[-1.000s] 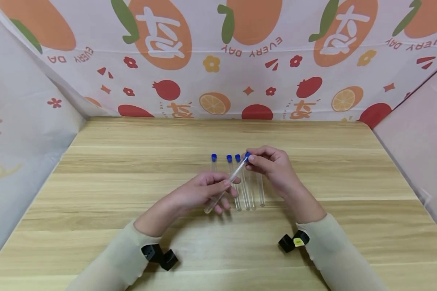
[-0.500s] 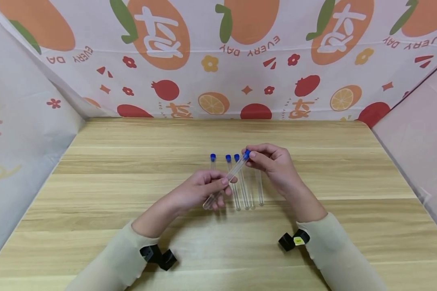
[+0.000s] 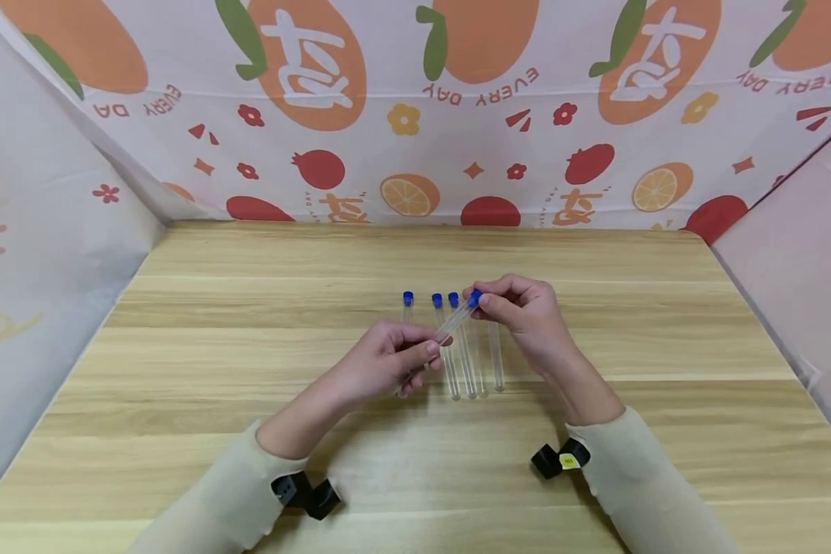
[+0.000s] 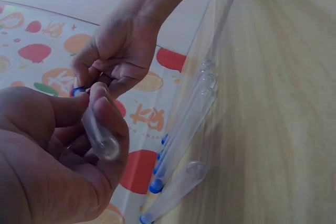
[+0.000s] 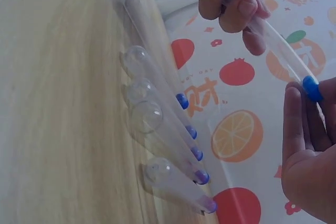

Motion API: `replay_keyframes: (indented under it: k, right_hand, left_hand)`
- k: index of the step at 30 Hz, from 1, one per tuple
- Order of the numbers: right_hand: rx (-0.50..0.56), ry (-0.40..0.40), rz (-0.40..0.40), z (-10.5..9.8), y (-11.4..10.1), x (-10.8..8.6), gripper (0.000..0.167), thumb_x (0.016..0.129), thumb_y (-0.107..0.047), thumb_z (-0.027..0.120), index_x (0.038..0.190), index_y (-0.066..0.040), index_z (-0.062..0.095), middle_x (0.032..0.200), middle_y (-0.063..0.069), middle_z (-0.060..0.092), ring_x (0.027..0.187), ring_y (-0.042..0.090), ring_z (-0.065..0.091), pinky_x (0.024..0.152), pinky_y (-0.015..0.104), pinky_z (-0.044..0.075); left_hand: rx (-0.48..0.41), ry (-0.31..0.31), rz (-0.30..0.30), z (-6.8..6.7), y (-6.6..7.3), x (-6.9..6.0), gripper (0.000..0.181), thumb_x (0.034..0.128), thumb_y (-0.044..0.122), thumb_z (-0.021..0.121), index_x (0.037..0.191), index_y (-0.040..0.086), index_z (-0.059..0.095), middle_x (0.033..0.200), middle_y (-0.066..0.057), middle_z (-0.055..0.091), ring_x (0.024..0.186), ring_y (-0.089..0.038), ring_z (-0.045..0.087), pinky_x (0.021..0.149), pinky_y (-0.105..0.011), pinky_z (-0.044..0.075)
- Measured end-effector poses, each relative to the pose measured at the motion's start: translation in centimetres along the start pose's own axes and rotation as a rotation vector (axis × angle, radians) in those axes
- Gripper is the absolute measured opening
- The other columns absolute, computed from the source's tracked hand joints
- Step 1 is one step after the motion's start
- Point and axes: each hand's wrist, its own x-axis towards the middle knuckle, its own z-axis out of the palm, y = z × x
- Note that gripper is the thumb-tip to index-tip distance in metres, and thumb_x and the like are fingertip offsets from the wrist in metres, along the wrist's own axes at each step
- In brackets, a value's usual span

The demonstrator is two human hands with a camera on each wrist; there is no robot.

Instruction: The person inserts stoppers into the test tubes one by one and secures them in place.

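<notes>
A clear test tube (image 3: 455,320) with a blue cap (image 5: 312,88) is held slantwise above the table, its capped end toward the upper right. My left hand (image 3: 393,358) grips the tube's body between thumb and fingers; in the left wrist view its rounded bottom (image 4: 108,149) pokes out of that hand. The thumb and fingers of my right hand (image 3: 526,315) pinch the cap. Beneath and between the hands, several more capped test tubes (image 3: 468,369) lie roughly side by side. The hands partly hide them in the head view.
A wood-grain table (image 3: 215,331) bears the tubes. Behind it hangs a fruit-printed cloth (image 3: 402,161), with pale cloth (image 3: 55,231) at the sides. Each wrist carries a small black camera (image 3: 305,496).
Both hands keep their hold on the tube. Its lower end now shows less below the left hand, and the cap end sits very slightly further right.
</notes>
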Motion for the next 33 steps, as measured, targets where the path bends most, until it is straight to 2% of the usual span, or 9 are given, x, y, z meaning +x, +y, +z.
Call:
replay_keyframes:
  k: [3, 5, 7, 11, 13, 17, 22, 27, 33]
  right_hand:
    - [0.002, 0.038, 0.018, 0.3, 0.0, 0.0, 0.018, 0.097, -0.007, 0.065, 0.111, 0.004, 0.068, 0.106, 0.007, 0.075, 0.093, 0.017, 0.072, 0.086, 0.034, 0.060]
    - [0.017, 0.057, 0.047, 0.6, 0.1, 0.0, 0.028, 0.097, -0.009, 0.065, 0.118, 0.008, 0.064, 0.110, 0.010, 0.073, 0.093, 0.016, 0.072, 0.087, 0.034, 0.059]
    - [0.039, 0.067, 0.095, 1.0, 0.1, 0.0, 0.031, 0.097, -0.011, 0.065, 0.122, 0.007, 0.063, 0.114, 0.012, 0.072, 0.092, 0.016, 0.071, 0.088, 0.033, 0.059]
    - [0.072, 0.041, 0.186, 1.5, 0.2, 0.0, 0.030, 0.099, -0.012, 0.063, 0.126, -0.001, 0.065, 0.121, 0.015, 0.067, 0.094, 0.017, 0.071, 0.091, 0.033, 0.058]
    - [0.087, 0.014, 0.212, 1.7, 0.3, 0.0, 0.032, 0.100, -0.011, 0.061, 0.130, -0.003, 0.063, 0.122, 0.015, 0.065, 0.096, 0.018, 0.071, 0.092, 0.034, 0.057]
    - [0.147, -0.037, 0.255, 2.2, 0.3, 0.0, 0.040, 0.101, -0.010, 0.059, 0.140, -0.006, 0.054, 0.122, 0.015, 0.064, 0.100, 0.020, 0.071, 0.092, 0.035, 0.057]
    - [0.215, -0.142, 0.348, 3.3, 0.5, -0.5, 0.045, 0.101, -0.013, 0.058, 0.145, -0.012, 0.047, 0.131, 0.018, 0.061, 0.107, 0.025, 0.070, 0.095, 0.037, 0.056]
    - [0.244, -0.251, 0.401, 4.7, 1.0, -1.0, 0.048, 0.101, -0.011, 0.056, 0.147, -0.008, 0.043, 0.136, 0.021, 0.057, 0.110, 0.026, 0.068, 0.097, 0.040, 0.055]
    - [0.249, -0.325, 0.431, 6.1, 1.6, -1.0, 0.050, 0.101, -0.008, 0.054, 0.149, -0.006, 0.041, 0.141, 0.020, 0.055, 0.117, 0.029, 0.065, 0.098, 0.040, 0.054]
  left_hand:
    - [-0.018, -0.008, -0.011, -0.1, -0.2, 0.2, 0.032, 0.1045, 0.015, 0.053, 0.125, -0.009, 0.062, 0.093, -0.022, 0.067, 0.063, -0.014, 0.060, 0.053, -0.025, 0.053]
    - [0.006, -0.024, -0.010, -0.4, -0.2, 0.2, 0.033, 0.1047, 0.016, 0.052, 0.124, -0.009, 0.062, 0.099, -0.026, 0.068, 0.071, -0.019, 0.064, 0.061, -0.029, 0.058]
    - [0.078, -0.053, 0.016, -0.7, -0.3, 0.3, 0.032, 0.1048, 0.017, 0.052, 0.122, -0.008, 0.064, 0.103, -0.026, 0.069, 0.080, -0.022, 0.065, 0.068, -0.032, 0.060]
    - [0.230, -0.088, 0.036, -1.5, -0.3, 0.2, 0.030, 0.1037, 0.017, 0.054, 0.122, -0.003, 0.066, 0.103, -0.022, 0.067, 0.082, -0.022, 0.061, 0.068, -0.033, 0.058]
    - [0.255, -0.093, 0.025, -1.9, -0.4, 0.1, 0.030, 0.1027, 0.016, 0.056, 0.124, -0.002, 0.064, 0.101, -0.019, 0.065, 0.077, -0.020, 0.059, 0.064, -0.034, 0.057]
    - [0.225, -0.090, -0.011, -2.8, 0.0, -0.1, 0.030, 0.1024, 0.013, 0.055, 0.128, -0.003, 0.057, 0.102, -0.020, 0.062, 0.080, -0.022, 0.061, 0.066, -0.041, 0.060]
    - [0.187, -0.036, -0.056, -3.9, 0.6, -0.1, 0.030, 0.1029, 0.010, 0.052, 0.130, -0.003, 0.052, 0.105, -0.019, 0.059, 0.089, -0.025, 0.060, 0.070, -0.044, 0.062]
    - [0.186, 0.005, -0.087, -5.0, 0.8, -0.1, 0.036, 0.1024, 0.009, 0.054, 0.136, -0.002, 0.046, 0.110, -0.022, 0.055, 0.088, -0.026, 0.062, 0.071, -0.044, 0.063]
    - [0.253, 0.038, -0.138, -6.1, 0.3, -0.3, 0.040, 0.1010, 0.011, 0.057, 0.137, 0.002, 0.042, 0.108, -0.020, 0.050, 0.080, -0.026, 0.064, 0.068, -0.043, 0.063]
